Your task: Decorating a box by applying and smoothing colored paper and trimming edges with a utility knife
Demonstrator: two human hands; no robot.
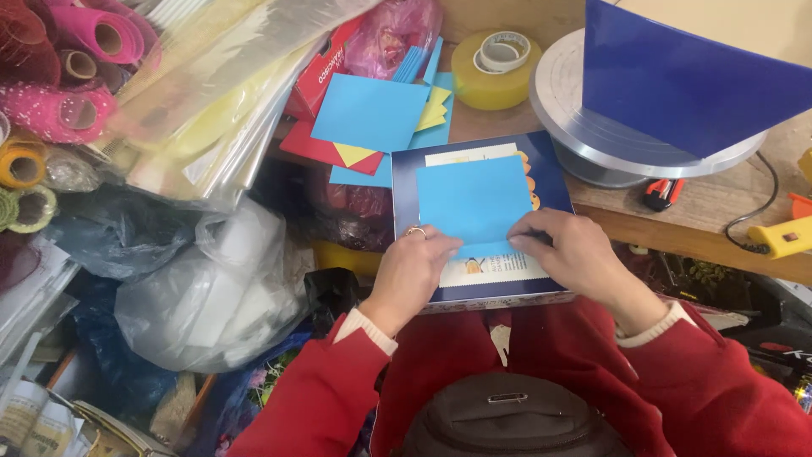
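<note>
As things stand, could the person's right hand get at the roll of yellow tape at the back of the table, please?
Probably yes. The right hand rests on the blue paper, and the yellow tape roll lies straight ahead on open tabletop. Only the book lies between, and it is flat.

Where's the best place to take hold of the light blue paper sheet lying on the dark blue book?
Probably the blue sheet's free top edge, coming from the far side. It lies flat on the book, and the left hand and right hand already cover its bottom corners, so only the upper edge and top corners stay open for pinching.
</note>
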